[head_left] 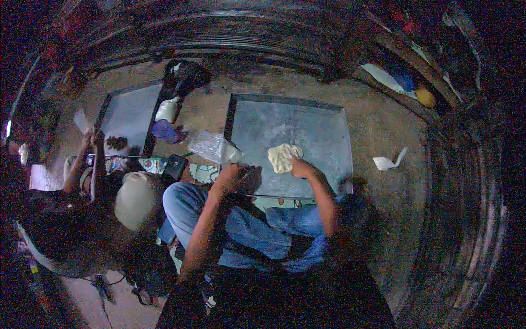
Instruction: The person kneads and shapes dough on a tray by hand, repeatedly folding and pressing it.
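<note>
My right hand [300, 168] grips a pale, creamy, folded lump that looks like dough [282, 158], over a wide grey board [323, 131] with a dark raised rim. White, powdery smears mark the board's surface. My left hand [234, 174] is lower, by the board's near left corner. Its fingers are dark and blurred, so what they hold, if anything, does not show. Just beyond that hand a clear plastic bag [207, 146] lies against the board's left edge, with something whitish at its right end.
At left another person in a light cap [137, 198] works by a second grey board [129, 112]. Between the boards are a white bag [166, 109] and a purple bundle [164, 131]. A white scoop-like piece [390, 160] lies on the floor at right. A corrugated wall [241, 38] runs behind.
</note>
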Demonstrator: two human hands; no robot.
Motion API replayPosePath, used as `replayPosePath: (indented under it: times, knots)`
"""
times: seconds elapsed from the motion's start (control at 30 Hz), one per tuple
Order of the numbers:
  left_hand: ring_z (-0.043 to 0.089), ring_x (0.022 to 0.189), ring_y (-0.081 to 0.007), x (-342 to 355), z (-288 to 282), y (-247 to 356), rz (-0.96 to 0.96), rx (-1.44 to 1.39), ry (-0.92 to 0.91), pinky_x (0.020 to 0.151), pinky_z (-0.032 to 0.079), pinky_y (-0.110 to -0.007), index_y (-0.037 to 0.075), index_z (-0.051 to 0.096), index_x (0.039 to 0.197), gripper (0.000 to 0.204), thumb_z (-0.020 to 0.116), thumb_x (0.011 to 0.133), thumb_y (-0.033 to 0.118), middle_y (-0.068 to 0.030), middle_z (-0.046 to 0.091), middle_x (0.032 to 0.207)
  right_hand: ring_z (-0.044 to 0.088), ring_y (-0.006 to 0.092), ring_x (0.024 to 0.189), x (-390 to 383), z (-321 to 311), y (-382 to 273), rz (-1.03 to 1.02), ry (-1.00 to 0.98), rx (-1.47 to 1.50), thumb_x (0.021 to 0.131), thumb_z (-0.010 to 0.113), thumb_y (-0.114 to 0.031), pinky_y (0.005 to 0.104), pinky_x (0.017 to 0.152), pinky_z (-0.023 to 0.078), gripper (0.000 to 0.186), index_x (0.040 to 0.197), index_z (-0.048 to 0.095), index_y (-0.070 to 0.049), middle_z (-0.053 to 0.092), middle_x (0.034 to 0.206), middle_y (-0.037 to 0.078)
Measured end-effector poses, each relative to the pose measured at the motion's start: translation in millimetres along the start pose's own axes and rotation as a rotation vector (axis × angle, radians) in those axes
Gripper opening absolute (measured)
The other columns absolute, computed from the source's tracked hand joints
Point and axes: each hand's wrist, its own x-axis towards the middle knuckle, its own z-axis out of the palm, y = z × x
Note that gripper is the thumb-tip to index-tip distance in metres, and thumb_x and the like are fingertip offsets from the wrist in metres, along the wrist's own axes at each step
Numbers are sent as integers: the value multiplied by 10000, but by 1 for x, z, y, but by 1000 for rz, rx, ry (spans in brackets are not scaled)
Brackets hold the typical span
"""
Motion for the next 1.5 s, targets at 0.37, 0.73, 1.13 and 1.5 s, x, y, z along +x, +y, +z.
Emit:
replayPosePath:
  times: [0.37,0.73,1.13,1.5]
  knots:
    - [640,846,-382,-4,-92,-93,-265,176,418,711,512,-443,54,662,1029,352,715,748,259,-199,666,898,668,157,750,-44,34,3,102,566,825,888,597,-184,271,613,519,223,1020,656,-13,688,953,105]
    - [666,780,-315,4,-129,-287,-771,273,927,686,524,-453,82,609,1099,658,804,591,452,-155,680,850,663,174,682,-47,15,-3,228,729,1135,902,605,-216,255,590,504,298,1086,605,18,677,934,115]
    - [639,898,-332,40,-131,-315,-625,458,979,790,505,-430,29,556,1204,862,858,523,461,-179,646,1020,655,173,690,-41,20,24,213,824,1257,913,587,-301,279,620,515,383,1104,585,30,672,911,122]
    - [577,1032,-371,53,-163,-104,-258,219,1009,867,480,-430,25,578,1168,728,865,563,312,-200,604,1119,652,155,692,-47,7,7,351,861,1114,940,540,-297,277,599,514,326,1036,633,0,680,867,99]
